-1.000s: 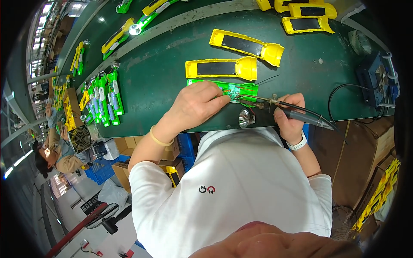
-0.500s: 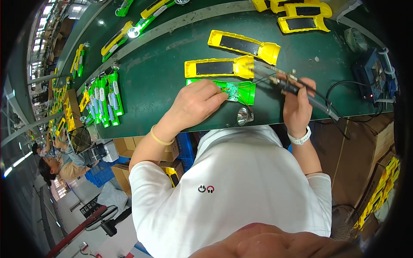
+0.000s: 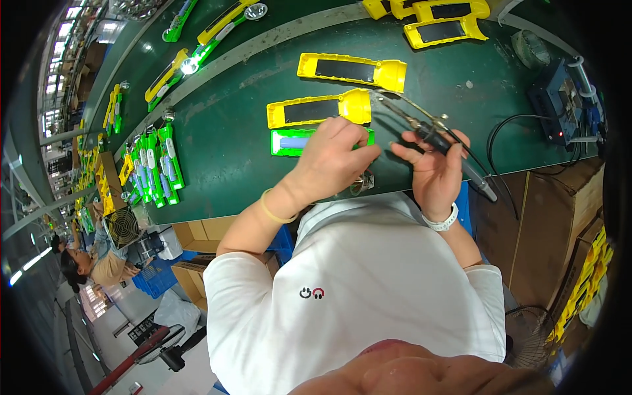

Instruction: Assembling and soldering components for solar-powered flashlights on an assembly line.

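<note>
My left hand reaches over the right part of a green flashlight housing with a bluish cylinder inside. Its fingers are pinched together, and whatever is between them is hidden. Under that hand a shiny lamp reflector partly shows near the table edge. My right hand holds a soldering iron with a thin feed tube, tip pointing up and left. Just beyond the green housing lies a yellow flashlight shell with a dark panel; a second yellow shell lies behind it.
Assembled green flashlight halves stand grouped at the left. More yellow shells lie at the far right. A blue soldering station with a black cable sits at the right, near a round metal container. Cardboard boxes stand below the table.
My left hand has moved right along the green housing, uncovering its left part and covering the circuit board. The iron stays in my right hand, which has opened its fingers somewhat. The view has shifted slightly.
</note>
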The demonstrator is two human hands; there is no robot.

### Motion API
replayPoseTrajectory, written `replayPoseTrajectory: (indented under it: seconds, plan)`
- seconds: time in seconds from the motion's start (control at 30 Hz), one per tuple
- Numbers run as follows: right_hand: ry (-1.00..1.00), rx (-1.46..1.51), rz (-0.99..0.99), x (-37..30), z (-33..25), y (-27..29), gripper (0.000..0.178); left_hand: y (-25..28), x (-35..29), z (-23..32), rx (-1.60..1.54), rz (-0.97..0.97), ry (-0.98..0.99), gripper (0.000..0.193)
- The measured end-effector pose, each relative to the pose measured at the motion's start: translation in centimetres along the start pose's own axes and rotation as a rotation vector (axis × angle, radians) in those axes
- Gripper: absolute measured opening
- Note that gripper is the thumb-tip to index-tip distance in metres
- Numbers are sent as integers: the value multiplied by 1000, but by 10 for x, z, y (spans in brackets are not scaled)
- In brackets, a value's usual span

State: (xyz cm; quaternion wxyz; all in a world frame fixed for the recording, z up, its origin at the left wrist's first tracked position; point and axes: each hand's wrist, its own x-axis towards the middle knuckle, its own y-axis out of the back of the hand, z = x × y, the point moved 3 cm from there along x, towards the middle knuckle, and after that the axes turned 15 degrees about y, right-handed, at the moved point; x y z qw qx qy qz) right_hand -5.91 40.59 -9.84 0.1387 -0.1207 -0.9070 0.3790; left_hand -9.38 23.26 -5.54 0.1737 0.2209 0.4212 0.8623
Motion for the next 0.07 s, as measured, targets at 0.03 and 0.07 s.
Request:
replayPoseTrajectory:
  seconds: [0.03, 0.07]
  plan:
    - [44, -13, 4, 1, -3, 7, 28, 3, -1, -3, -24, -35, -57, 23]
    - [48, -16, 12, 1, -4, 8, 28, 8, 0, -7, -135, 7, -28, 17]
